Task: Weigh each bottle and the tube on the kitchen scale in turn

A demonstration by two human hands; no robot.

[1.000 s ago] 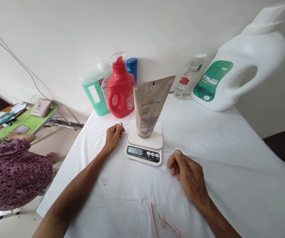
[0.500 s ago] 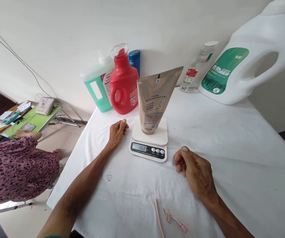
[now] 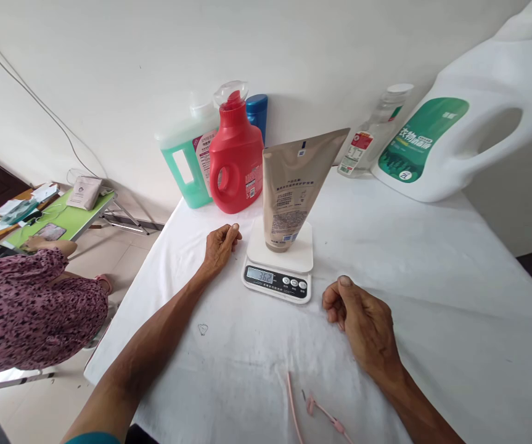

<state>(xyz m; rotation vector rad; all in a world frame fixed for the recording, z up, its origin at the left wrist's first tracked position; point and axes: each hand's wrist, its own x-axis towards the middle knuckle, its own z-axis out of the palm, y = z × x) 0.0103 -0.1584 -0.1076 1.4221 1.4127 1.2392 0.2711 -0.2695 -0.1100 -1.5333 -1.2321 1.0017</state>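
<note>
- Other person, patterned sleeve [image 3: 29,308]: far left, off my bench, at a green side table [image 3: 69,219]; well apart from my work.
- Bench [image 3: 432,296], white cloth: left edge runs close beside my left forearm, so little room to swing out that way.
- My left hand [image 3: 218,246]: loosely curled, grasping nothing, resting on the cloth just beside the scale [image 3: 278,271].
- Scale: readout lit, digits too small to trust. Best kept untouched, in my judgement, while it settles.
- Tan tube [image 3: 293,185]: stands cap-down on the scale plate, leaning slightly right; top-heavy, likely to tip if nudged.
- Bottles behind: green jug [image 3: 185,160], red bottle [image 3: 234,163], blue cap [image 3: 257,111], against the wall.
- My right hand [image 3: 362,324]: loosely clenched, holding nothing, near the scale's right corner.
- Pink strips [image 3: 314,410]: near front edge.
- Clear bottle [image 3: 372,139], large white jug [image 3: 473,129]: far right rear; open cloth before them.
</note>
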